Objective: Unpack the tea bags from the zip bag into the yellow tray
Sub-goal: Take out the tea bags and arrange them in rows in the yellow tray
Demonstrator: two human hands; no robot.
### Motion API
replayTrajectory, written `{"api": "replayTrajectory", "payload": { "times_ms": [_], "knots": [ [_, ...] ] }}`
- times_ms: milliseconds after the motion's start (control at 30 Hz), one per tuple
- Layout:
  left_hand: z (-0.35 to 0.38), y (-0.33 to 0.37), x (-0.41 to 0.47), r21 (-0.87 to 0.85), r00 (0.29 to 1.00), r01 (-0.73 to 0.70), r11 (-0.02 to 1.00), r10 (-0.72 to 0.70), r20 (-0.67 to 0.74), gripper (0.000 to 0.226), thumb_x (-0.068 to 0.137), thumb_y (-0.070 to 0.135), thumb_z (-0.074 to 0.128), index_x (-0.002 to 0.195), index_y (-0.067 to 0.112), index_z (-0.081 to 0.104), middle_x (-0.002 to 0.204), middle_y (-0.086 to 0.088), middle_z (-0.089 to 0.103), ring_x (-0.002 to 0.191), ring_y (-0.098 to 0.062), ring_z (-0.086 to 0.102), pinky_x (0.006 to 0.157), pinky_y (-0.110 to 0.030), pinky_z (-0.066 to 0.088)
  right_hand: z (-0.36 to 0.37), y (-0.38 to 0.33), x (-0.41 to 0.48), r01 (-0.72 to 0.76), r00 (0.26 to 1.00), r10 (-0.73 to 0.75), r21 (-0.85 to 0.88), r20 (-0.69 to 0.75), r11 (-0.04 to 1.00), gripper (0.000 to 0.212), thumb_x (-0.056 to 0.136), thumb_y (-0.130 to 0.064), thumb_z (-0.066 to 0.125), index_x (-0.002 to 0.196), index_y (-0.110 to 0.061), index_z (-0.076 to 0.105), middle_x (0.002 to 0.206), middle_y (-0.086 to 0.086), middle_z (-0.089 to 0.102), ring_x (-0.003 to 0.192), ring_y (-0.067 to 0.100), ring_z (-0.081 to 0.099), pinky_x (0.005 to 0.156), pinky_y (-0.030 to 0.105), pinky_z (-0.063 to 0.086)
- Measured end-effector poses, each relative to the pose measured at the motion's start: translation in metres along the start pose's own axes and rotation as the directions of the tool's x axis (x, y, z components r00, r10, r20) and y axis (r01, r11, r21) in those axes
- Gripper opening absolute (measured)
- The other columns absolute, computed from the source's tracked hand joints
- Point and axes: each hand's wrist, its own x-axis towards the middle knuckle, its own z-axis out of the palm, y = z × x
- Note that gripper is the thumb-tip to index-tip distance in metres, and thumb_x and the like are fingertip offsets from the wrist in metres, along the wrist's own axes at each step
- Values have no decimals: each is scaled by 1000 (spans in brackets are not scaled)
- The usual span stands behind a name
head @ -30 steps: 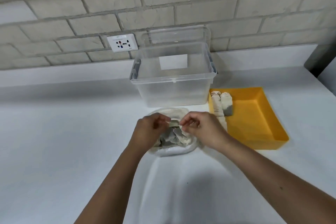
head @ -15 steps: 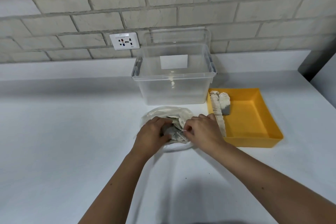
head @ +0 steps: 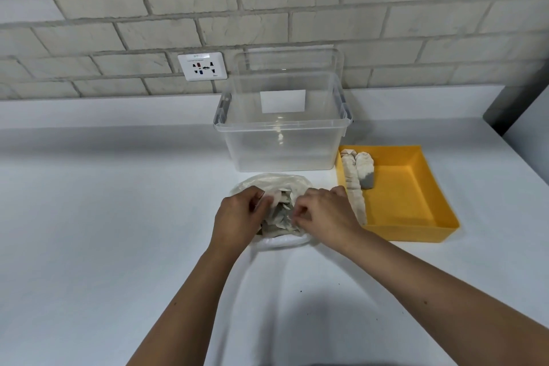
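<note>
A clear zip bag (head: 269, 184) lies on the white counter, its mouth spread, with several pale tea bags (head: 280, 214) heaped inside. My left hand (head: 237, 217) has its fingers curled on the bag's left side, pinching plastic or a tea bag near its thumb. My right hand (head: 323, 214) is curled over the right side, fingertips pinching among the tea bags. To the right sits the yellow tray (head: 416, 187). A row of tea bags (head: 355, 187) lies along its left wall, one with a grey end.
A clear plastic storage box (head: 282, 140) stands just behind the zip bag, against the brick wall. A wall socket (head: 202, 66) is to its left. The white counter (head: 104, 217) stretches wide to the left and front.
Both hands have dropped from the raised bag mouth down into the pile of tea bags and stay close together. The bag has settled flatter on the counter.
</note>
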Motion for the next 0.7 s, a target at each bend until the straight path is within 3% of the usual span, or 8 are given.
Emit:
{"api": "replayTrajectory", "payload": {
  "times_ms": [100, 233, 333, 467, 567, 700],
  "knots": [
    [0, -2, -2, -43, 998, 48, 998, -49, -28, 34, 95, 38, 63, 68, 17, 57, 58, 4, 57, 56, -15, 50, 60, -33, 45, 5, -3, -2, 43, 997, -28, -227, 69, 973, 23, 86, -47, 58, 93, -30, 71, 103, -7, 60, 100, 17, 53, 87, 38, 28],
    [3, -3, -4, -42, 998, 69, 997, -70, -7, 34, 94, 43, 61, 71, 19, 59, 61, 2, 61, 60, -20, 56, 61, -35, 47, 8, -9, 0, 35, 998, -10, -391, 66, 920, 34, 86, -53, 56, 99, -24, 69, 108, -2, 58, 104, 22, 49, 89, 40, 26],
    [3, -4, -5, -26, 997, 72, 997, -72, 2, 35, 95, 41, 60, 71, 17, 58, 59, 2, 59, 58, -19, 53, 60, -33, 45, 11, -13, 0, 32, 997, -1, -444, 71, 895, 21, 89, -37, 59, 100, -22, 70, 112, 1, 58, 108, 24, 47, 90, 41, 25],
    [-1, -1, -7, -92, 994, 110, 990, -111, -2, 40, 98, 33, 58, 63, 16, 51, 48, 7, 49, 50, -10, 43, 51, -19, 33, -3, -9, 3, 33, 999, -20, -310, 45, 950, 14, 89, -27, 59, 95, -28, 72, 107, -6, 62, 108, 19, 48, 89, 38, 27],
    [-8, 5, -6, -180, 989, 141, 974, -145, -9, 40, 99, 31, 56, 67, 8, 55, 59, -9, 57, 62, -27, 56, 57, -24, 37, -26, -3, 8, 67, 998, -65, -104, 22, 992, 9, 87, -30, 61, 92, -32, 69, 103, -13, 67, 104, 13, 53, 91, 33, 29],
    [-9, 8, -2, -256, 983, 177, 950, -182, 4, 38, 98, 33, 56, 72, 5, 61, 69, -16, 63, 74, -37, 65, 67, -37, 49, -24, -5, 9, 99, 993, -88, -144, 84, 985, 13, 85, -39, 62, 91, -30, 68, 100, -10, 66, 100, 15, 56, 89, 34, 30]
  ]
}}
